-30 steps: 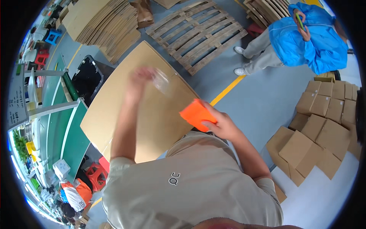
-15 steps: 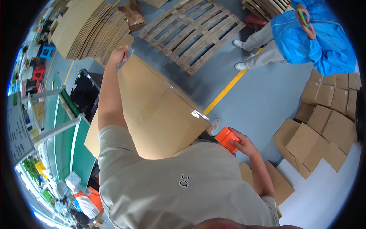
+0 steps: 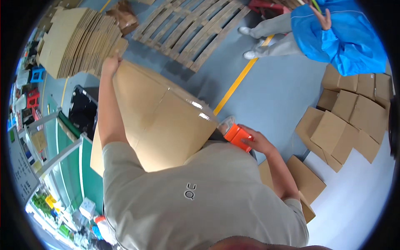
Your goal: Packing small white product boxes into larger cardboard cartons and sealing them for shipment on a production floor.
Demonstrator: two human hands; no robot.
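Big brown carton (image 3: 158, 125) at centre of my view, clear tape strip along seam. Stack of flattened brown cartons (image 3: 75, 39) at 10 o'clock. Cluster of closed brown boxes (image 3: 350, 112) at 3 o'clock, two more (image 3: 302, 179) at 4. White sign board (image 3: 21, 175) at 8, edge-on, print unreadable.

Plain tan carton (image 3: 162, 121), glossy clear tape strip along its seam. Orange tape dispenser (image 3: 237, 136). Grey-blue floor (image 3: 275, 91) with yellow line (image 3: 235, 85). Far right: person's bright blue jacket (image 3: 341, 37). Left bench (image 3: 89, 171) green, probably.
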